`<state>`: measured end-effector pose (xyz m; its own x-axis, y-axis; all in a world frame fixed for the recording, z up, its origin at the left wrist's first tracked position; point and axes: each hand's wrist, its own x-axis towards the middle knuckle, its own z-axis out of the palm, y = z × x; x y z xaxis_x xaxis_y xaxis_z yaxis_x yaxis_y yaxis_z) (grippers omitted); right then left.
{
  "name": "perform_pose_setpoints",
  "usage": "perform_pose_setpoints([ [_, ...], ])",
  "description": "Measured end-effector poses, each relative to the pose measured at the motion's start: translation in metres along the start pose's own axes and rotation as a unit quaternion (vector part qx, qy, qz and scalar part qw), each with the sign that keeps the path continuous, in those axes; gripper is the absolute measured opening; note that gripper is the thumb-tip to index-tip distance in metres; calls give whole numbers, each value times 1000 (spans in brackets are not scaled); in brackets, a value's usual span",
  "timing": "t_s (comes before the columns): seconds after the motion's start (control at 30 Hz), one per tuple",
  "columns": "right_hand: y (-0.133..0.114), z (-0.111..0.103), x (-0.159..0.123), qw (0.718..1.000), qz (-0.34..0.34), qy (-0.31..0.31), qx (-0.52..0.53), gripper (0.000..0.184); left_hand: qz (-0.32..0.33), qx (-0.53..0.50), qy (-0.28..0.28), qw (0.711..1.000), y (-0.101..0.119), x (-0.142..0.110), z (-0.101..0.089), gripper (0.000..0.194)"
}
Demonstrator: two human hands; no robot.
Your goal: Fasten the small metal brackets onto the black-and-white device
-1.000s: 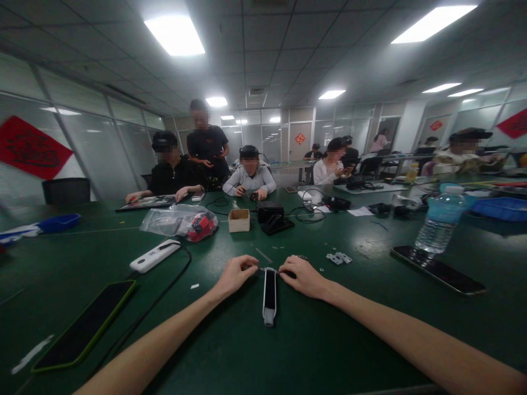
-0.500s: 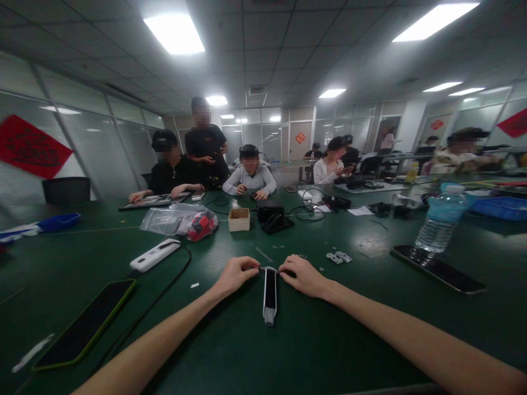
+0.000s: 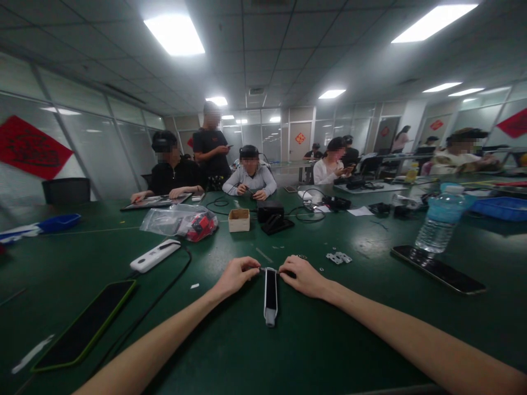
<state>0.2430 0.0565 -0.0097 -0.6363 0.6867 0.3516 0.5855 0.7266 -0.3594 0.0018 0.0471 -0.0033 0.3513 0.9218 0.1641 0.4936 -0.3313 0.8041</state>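
Note:
A slim white-and-black device (image 3: 270,293) with a grey end lies lengthwise on the green table (image 3: 321,340), pointing toward me. My left hand (image 3: 239,274) is at its far left corner, thumb and forefinger pinched on a small dark piece. At the far right corner is my right hand (image 3: 302,276), its fingertips also pinched together. What the right fingers hold, if anything, is too small to make out. Just beyond the right hand lie several small metal plates (image 3: 339,257) and tiny rings.
On the left are a green-edged phone (image 3: 86,323) and a white power strip (image 3: 155,255) with a black cable. Ahead stand a small box (image 3: 239,220) and a plastic bag (image 3: 181,221). A water bottle (image 3: 438,219) and dark phone (image 3: 438,269) are right. Co-workers sit across the table.
Both my hands keep nearly the same place and grip. The device has shifted very slightly. In the background, the standing person has moved a little to the right.

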Motion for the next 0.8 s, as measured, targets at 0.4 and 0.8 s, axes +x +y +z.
perform_pose_setpoints([
  [0.4,-2,-1,1,1000,-12,4,-15,20,2,-16,4,1000,1,1,2,23],
  [0.8,3,2,0,1000,-13,3,0,20,2,8,8,1000,4,-1,0,27],
])
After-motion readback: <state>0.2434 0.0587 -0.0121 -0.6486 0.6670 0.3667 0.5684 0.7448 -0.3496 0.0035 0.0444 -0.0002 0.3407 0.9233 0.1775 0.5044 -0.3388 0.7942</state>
